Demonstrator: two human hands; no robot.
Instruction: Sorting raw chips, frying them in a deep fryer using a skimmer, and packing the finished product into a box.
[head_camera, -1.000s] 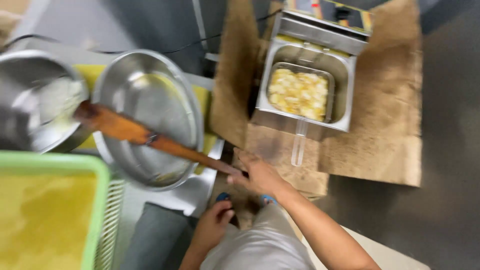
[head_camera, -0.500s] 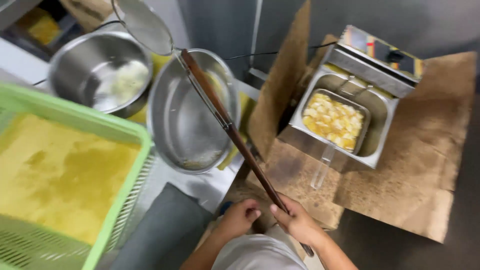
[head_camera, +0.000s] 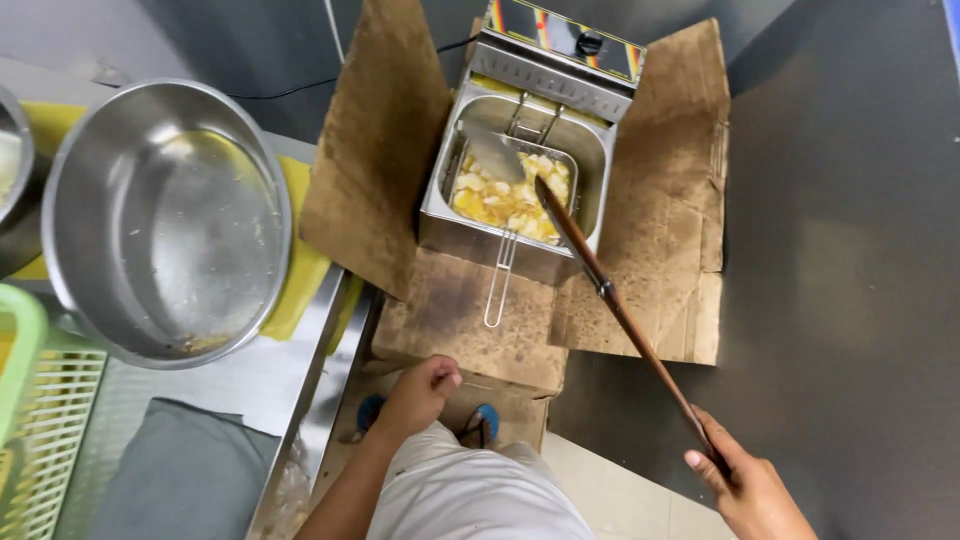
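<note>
Right hand (head_camera: 748, 487) grasps the long wooden-handled skimmer (head_camera: 600, 280), its head over the far fryer basket (head_camera: 508, 195). Left hand (head_camera: 420, 392) clenched, empty.

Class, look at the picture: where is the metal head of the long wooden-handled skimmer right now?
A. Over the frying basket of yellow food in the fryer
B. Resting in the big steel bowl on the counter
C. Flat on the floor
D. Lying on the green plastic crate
A: the right hand grips the handle's end and the skimmer head sits over the frying basket in the fryer.
</note>
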